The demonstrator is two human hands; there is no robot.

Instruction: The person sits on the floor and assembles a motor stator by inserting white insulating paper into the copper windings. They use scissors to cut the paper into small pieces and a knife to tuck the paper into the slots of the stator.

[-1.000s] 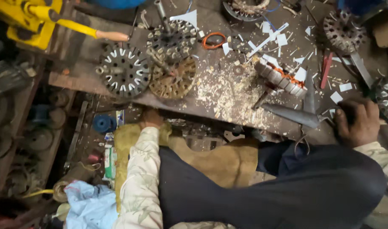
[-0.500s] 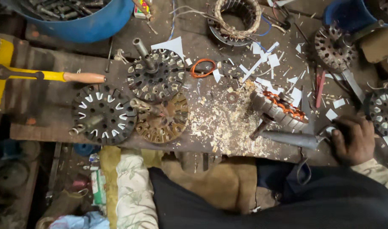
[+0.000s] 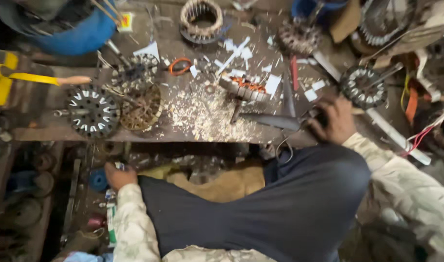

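**Hands apart at a cluttered motor bench**

The person's right hand (image 3: 334,121) lay on the right end of the wooden workbench (image 3: 47,131), its fingers clenched around the dark handle of a long grey blade tool (image 3: 273,121) that pointed left across the bench top. The tool's tip lay beside a heap of pale shavings (image 3: 207,116), just below a wound stator (image 3: 245,88) with copper coils. The left hand (image 3: 119,174) was lowered beneath the bench edge among the clutter there; whether its fingers gripped anything could not be told. Two slotted motor cores (image 3: 92,111) rested at the bench's left end.
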